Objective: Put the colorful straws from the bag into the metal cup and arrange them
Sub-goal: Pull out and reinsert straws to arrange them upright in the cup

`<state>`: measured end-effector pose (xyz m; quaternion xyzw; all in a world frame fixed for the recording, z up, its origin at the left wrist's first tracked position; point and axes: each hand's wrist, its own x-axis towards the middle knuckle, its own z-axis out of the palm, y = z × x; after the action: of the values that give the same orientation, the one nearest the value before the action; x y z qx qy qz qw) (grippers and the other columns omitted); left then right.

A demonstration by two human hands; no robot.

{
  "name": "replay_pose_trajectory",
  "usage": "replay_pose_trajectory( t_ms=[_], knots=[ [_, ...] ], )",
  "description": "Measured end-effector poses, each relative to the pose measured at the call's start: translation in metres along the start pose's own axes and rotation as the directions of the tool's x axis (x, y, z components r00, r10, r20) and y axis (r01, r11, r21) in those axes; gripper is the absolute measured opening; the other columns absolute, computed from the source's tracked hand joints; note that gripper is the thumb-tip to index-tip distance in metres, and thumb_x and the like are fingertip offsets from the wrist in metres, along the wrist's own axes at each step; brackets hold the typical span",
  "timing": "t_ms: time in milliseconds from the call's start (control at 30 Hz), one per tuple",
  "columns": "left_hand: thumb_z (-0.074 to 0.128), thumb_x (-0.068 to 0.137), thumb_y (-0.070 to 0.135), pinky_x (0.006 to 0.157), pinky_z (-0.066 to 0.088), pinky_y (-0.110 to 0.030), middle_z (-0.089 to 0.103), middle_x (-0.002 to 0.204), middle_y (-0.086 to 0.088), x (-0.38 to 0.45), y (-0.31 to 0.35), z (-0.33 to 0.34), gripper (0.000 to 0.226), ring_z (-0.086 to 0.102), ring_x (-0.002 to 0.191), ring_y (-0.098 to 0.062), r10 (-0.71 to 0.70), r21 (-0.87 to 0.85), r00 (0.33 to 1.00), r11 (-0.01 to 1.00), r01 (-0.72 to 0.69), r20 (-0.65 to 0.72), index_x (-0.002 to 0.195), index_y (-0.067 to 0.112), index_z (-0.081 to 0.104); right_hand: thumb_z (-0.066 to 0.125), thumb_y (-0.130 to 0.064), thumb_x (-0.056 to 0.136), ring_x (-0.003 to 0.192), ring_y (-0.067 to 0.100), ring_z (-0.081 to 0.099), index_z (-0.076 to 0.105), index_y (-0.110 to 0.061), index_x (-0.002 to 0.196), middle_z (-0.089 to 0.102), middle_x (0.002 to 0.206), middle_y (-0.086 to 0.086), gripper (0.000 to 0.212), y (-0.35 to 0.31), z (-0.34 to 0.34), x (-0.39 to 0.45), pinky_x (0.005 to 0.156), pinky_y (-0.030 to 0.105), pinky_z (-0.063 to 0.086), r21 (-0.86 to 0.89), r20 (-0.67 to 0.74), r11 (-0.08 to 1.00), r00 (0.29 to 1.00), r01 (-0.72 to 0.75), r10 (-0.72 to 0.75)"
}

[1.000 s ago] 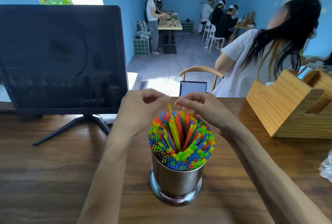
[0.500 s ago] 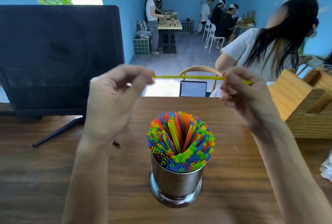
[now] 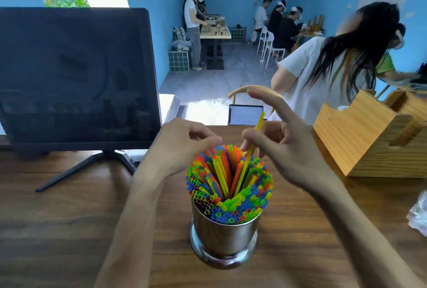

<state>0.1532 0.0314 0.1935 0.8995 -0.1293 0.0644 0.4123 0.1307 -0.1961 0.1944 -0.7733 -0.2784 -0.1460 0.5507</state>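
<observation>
A shiny metal cup (image 3: 223, 236) stands on the wooden table, packed with colorful straws (image 3: 249, 197) in red, blue, green, yellow and orange, with a hollow in the middle. My right hand (image 3: 286, 149) pinches one yellow straw (image 3: 250, 149) between thumb and fingers, index finger stretched out; the straw slants down with its lower end in the central hollow. My left hand (image 3: 178, 146) hovers just left of the straw tops, fingers curled, thumb near the fingertips, holding nothing I can see.
A dark monitor (image 3: 76, 77) on a stand fills the left. A wooden box (image 3: 369, 135) sits at the right, with crumpled clear plastic (image 3: 419, 216) at the right edge. A person in a white shirt (image 3: 323, 65) sits beyond the table's far edge.
Both hands first lifted the yellow straw and held it level above the cup. Now my left hand has let go and my right hand has tipped the straw down into the cup's middle.
</observation>
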Motion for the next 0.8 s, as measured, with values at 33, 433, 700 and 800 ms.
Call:
replay_pose_trajectory(
  t_ms=[33,433,700,800],
  knots=[
    [0.076,0.087,0.044,0.062,0.044,-0.008,0.074,0.078,0.021,0.0,0.002,-0.001,0.01,0.065,0.078,0.001,0.028,-0.029,0.998,0.999,-0.03,-0.049,0.079,0.039,0.079,0.07,-0.03,0.095,0.065,0.015,0.07,0.052,-0.038,0.133,0.074,0.073,-0.001,0.042,0.002,0.005,-0.003,0.062,0.023,0.051,-0.084,-0.002,0.996,1.0,0.009,-0.009],
    [0.063,0.102,0.028,0.066,0.053,-0.025,0.074,0.087,0.013,-0.019,0.044,-0.024,0.008,0.067,0.073,-0.01,0.194,-0.232,0.53,0.74,-0.632,-0.825,0.099,0.025,0.071,0.062,-0.054,0.09,0.088,0.005,0.067,0.07,-0.036,0.109,0.074,0.092,-0.014,0.027,0.006,0.006,0.003,0.077,0.032,0.051,-0.184,0.047,0.976,0.991,-0.118,0.128],
    [0.069,0.097,0.025,0.072,0.056,-0.023,0.078,0.089,0.013,-0.029,0.033,-0.021,0.007,0.071,0.078,-0.009,0.173,-0.353,0.696,0.762,-0.543,-0.697,0.099,0.027,0.076,0.071,-0.035,0.083,0.067,0.016,0.073,0.079,-0.025,0.085,0.079,0.089,0.007,0.013,0.012,-0.026,0.015,0.049,0.018,0.045,0.388,-0.138,0.887,0.936,-0.25,0.324],
    [0.081,0.084,0.024,0.07,0.056,-0.015,0.079,0.088,0.011,-0.041,0.021,-0.024,0.011,0.072,0.077,-0.002,0.259,-0.452,0.904,0.798,-0.398,-0.34,0.094,0.029,0.082,0.072,-0.027,0.08,0.068,0.011,0.075,0.075,-0.022,0.092,0.079,0.09,0.002,0.013,0.011,-0.043,0.021,0.053,0.015,0.053,0.585,-0.258,0.791,0.882,-0.182,0.393]
  ],
)
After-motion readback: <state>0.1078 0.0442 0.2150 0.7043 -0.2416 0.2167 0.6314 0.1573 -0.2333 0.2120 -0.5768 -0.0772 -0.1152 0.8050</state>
